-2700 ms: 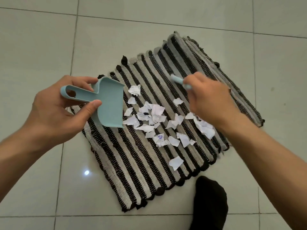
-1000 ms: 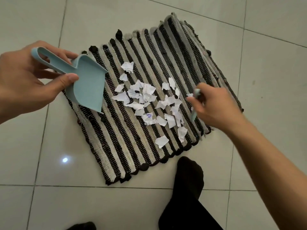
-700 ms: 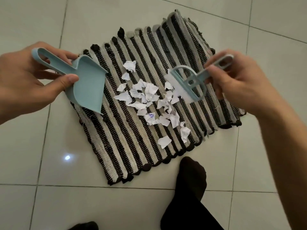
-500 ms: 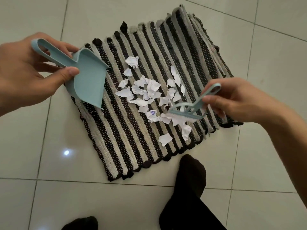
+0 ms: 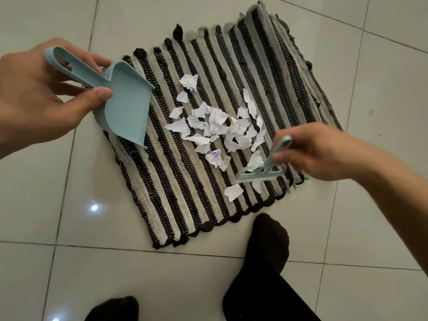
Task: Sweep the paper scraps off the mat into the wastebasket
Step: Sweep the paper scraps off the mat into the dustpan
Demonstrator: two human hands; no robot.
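Observation:
A black-and-cream striped woven mat (image 5: 176, 181) lies on the tiled floor. Several torn white paper scraps (image 5: 217, 126) sit clustered on its middle, with one loose scrap (image 5: 233, 192) nearer the front edge. My left hand (image 5: 39, 96) grips the handle of a light blue dustpan (image 5: 125, 110), tilted with its lip over the mat's left edge. My right hand (image 5: 317, 151) pinches the handle of a small light blue brush (image 5: 261, 173), whose head rests on the mat at the right of the scraps. No wastebasket is in view.
Pale glossy floor tiles (image 5: 69, 262) surround the mat. My right foot in a black sock (image 5: 268, 242) stands just off the mat's front edge, and the left foot (image 5: 113, 309) shows at the bottom edge.
My right hand brought the brush down from above the pile to the mat's lower right side, beside the scraps. The dustpan in my left hand has barely moved.

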